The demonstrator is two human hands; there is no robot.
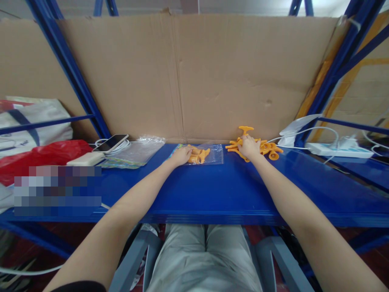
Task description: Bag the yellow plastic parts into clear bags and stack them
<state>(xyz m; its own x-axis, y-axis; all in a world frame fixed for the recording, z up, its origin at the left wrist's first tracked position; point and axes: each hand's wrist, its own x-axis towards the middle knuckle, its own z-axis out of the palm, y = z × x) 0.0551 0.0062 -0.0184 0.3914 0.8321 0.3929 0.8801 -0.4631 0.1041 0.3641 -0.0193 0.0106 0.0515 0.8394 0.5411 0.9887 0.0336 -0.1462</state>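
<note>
My left hand (pixel 181 156) is at the left end of a clear plastic bag (pixel 217 154) lying flat on the blue shelf, its fingers closed on the bag's edge. Several orange plastic pieces (pixel 199 155) show in the bag beside these fingers. To the right, my right hand (pixel 250 147) reaches down into a loose pile of similar orange pieces (pixel 267 149), its fingers curled among them and partly hidden. A T-shaped orange piece (pixel 245 129) sticks up just beyond this hand. Some pieces in the pile have round, cup-like ends.
Flat plastic bags (pixel 133 154) lie at the left, near a phone (pixel 112 143), a white cable and a white box (pixel 85 159). A red bag (pixel 57 156) is farther left. A power strip (pixel 340 150) sits at right. Cardboard (pixel 212 77) walls the back between blue posts.
</note>
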